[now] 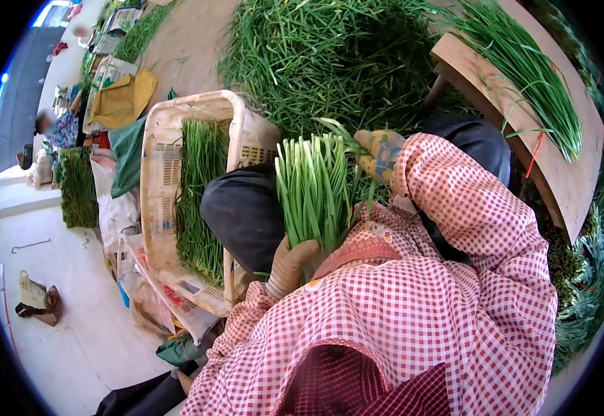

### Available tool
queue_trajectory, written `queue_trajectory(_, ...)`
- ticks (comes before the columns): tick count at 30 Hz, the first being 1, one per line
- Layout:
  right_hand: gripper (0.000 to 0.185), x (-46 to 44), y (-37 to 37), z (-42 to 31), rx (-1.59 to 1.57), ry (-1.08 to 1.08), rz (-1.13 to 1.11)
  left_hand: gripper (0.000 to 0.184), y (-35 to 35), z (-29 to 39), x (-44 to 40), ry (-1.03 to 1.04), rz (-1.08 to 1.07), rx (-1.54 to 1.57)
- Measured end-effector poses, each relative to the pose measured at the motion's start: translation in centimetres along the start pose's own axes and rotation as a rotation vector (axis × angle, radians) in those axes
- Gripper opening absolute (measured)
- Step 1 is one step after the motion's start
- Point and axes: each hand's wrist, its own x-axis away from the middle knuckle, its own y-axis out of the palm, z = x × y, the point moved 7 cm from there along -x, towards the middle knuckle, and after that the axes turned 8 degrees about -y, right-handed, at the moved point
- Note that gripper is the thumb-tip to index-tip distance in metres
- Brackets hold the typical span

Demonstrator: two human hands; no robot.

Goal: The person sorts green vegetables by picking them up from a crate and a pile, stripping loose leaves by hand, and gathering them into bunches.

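A thick bunch of green chives [312, 184] stands between my knees, its pale cut ends pointing up and away from me. My left hand [292, 267], in a light knitted glove, is wrapped round the lower, leafy part of the bunch close to my lap. At the bunch's upper right is my right hand [379, 154], in a patterned blue and yellow glove. Its fingers are closed on a few loose chive stalks [338, 130] beside the white ends. Some of the fingertips are hidden behind the stalks.
A dirty white plastic basket [151, 201] holding packed chives [201, 187] stands left of my knee. Loose greens [316, 55] are heaped ahead. At right, a wooden board [489, 87] bears long chives [530, 76] and a red tie [535, 154]. People and bags are farther left.
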Motion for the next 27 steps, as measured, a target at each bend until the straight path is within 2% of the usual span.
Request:
queue_trajectory(1,0.017,-0.9,0.2,0.6,-0.080,-0.011,0.011,0.057,-0.6,-0.2,0.0,0.005,0.010,0.006)
queue_trajectory(3,0.016,-1.9,-2.3,-0.3,-0.017,0.022,0.052,0.059,-1.6,-0.2,0.3,0.010,0.060,-0.045)
queue_trajectory(4,0.014,-3.4,-1.7,2.7,-0.641,0.230,0.153,0.059,-1.7,-0.1,0.6,0.019,0.067,-0.043)
queue_trajectory(5,0.013,-4.5,-1.2,5.6,-1.244,0.432,0.399,0.060,-1.5,-0.1,0.8,0.027,0.045,0.002)
queue_trajectory(6,0.014,-5.4,-3.1,7.6,-1.241,0.411,0.514,0.062,-1.4,-0.1,0.9,0.036,0.021,0.046)
queue_trajectory(8,0.021,-5.6,-8.6,10.0,-0.393,0.176,0.477,0.063,-1.6,-0.1,1.3,0.070,0.029,0.063)
queue_trajectory(9,0.025,-5.4,-10.3,10.8,-0.284,0.127,0.477,0.065,-1.8,0.0,1.6,0.092,0.034,0.080)
queue_trajectory(10,0.027,-5.1,-11.1,11.2,-0.309,0.153,0.420,0.067,-1.6,0.2,1.7,0.102,0.042,0.066)
queue_trajectory(11,0.031,-3.5,-11.1,9.1,-0.560,0.127,0.411,0.067,-1.4,0.4,1.7,0.107,0.042,0.072)
queue_trajectory(13,0.036,-1.8,-8.4,4.7,-0.946,-0.036,0.194,0.067,-1.0,0.6,1.5,0.128,0.023,0.094)
queue_trajectory(17,0.073,1.2,-0.5,-2.7,-0.745,0.206,-0.117,0.066,-0.9,0.4,0.7,0.105,-0.013,0.078)
queue_trajectory(19,0.090,1.1,1.1,-4.2,-0.333,0.196,-0.287,0.065,-1.2,0.2,1.0,0.102,0.052,0.051)
queue_trajectory(20,0.088,0.6,2.2,-4.4,-0.358,0.082,-0.249,0.065,-1.1,0.2,1.1,0.096,0.056,0.045)
queue_trajectory(21,0.088,0.2,4.3,-3.1,-0.362,0.082,-0.246,0.064,-1.1,0.3,1.1,0.094,0.069,0.055)
queue_trajectory(22,0.080,-0.2,6.9,-2.1,-0.755,0.054,-0.228,0.064,-1.1,0.4,1.1,0.095,0.082,0.068)
queue_trajectory(24,0.072,-0.6,6.5,-3.1,-1.144,0.026,-0.210,0.064,-1.3,0.4,1.0,0.096,0.075,0.063)
queue_trajectory(27,0.035,-0.8,3.0,-3.6,-0.378,-0.036,-0.212,0.062,-1.4,0.3,1.0,0.099,0.078,0.067)
